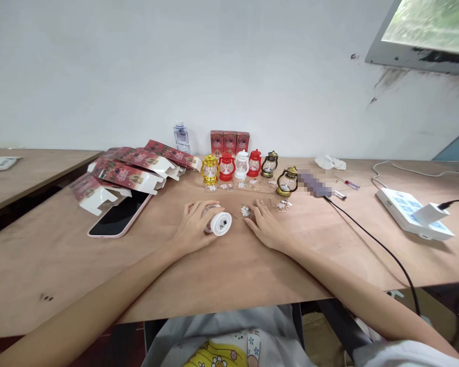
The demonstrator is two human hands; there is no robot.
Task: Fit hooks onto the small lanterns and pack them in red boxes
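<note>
Plenty of wooden table (214, 283) is stretching from the middle to the front edge, while open red boxes (124, 172) are crowding near the left edge and a white power strip (396, 206) is sitting toward the right. The left hand (197, 221) is gripping a white lantern (222, 224) mid-table; it's lying tipped, its round base facing frontward and showing a small dark square. The right hand (268, 225) is resting apart from it, fingers loosely spread by a wire hanger (245, 211), can't tell if they're touching it.

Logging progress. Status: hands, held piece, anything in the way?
Left hand holds white round-based plastic piece. Right hand palm-down on brown wooden tabletop. Bent metal wire with pale tag between hands.
</note>
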